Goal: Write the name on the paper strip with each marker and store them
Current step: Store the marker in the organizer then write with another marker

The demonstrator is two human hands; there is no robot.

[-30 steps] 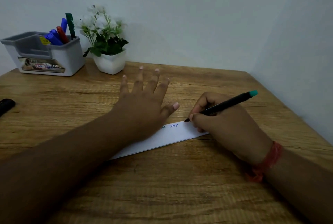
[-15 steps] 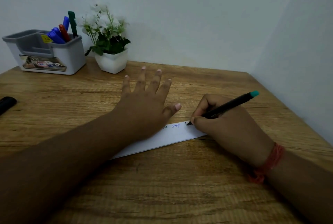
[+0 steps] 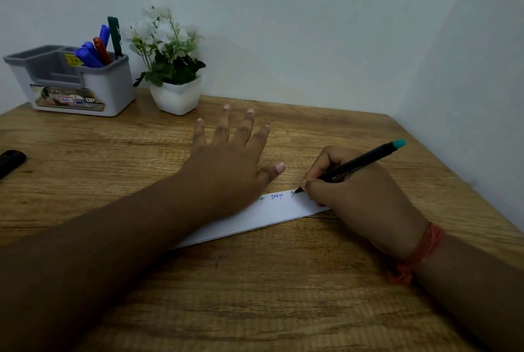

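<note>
From the head view, the paper strip [image 3: 272,217] lies slantwise on the wooden table [image 3: 255,295], pinned under the left hand [image 3: 226,164], whose fingers are spread flat. At the strip's 3 o'clock end the right hand [image 3: 360,195] pinches a slim black marker [image 3: 357,166] with a teal end, its tip touching the paper beside small handwritten words. At 10 o'clock, a grey plastic organizer [image 3: 93,88] holds blue, red and green markers [image 3: 97,49], next to a white potted plant [image 3: 170,68].

Ahead of you a white pot of white flowers [image 3: 173,68] stands at the back of the wooden table [image 3: 255,295], against the pale wall [image 3: 283,25].
</note>
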